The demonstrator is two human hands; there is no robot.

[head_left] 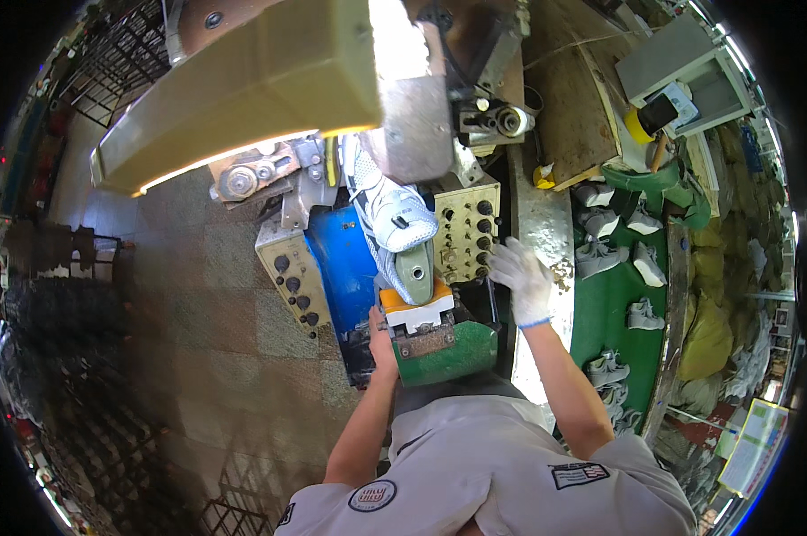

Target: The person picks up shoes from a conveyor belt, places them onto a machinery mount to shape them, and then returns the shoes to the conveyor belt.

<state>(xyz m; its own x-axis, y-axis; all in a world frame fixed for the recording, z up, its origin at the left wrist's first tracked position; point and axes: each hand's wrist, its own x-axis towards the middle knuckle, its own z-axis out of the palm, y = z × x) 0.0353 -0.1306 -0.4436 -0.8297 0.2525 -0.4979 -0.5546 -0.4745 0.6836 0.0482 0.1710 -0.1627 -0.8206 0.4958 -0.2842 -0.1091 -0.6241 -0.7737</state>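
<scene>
A light grey-white sneaker (393, 213) is held in the machine, toe toward me, with an olive-green shoe last (414, 272) showing at its near end. Under the last sits a pad block (426, 314), orange above and white below, mounted behind a curved green metal guard (448, 355). My bare left hand (383, 347) rests against the left side of this block and guard; its fingers are partly hidden there. To the right, my right hand (521, 279), in a white glove, is open and holds nothing. It is beside a beige control panel (464, 230) with black knobs.
A big beige machine arm (243, 98) with a bright lamp hangs overhead. Another knobbed control box (292, 277) and a blue panel (343, 263) stand left. Along the right runs a green conveyor (622, 313) carrying several grey sneakers. A wooden table (569, 98) is beyond.
</scene>
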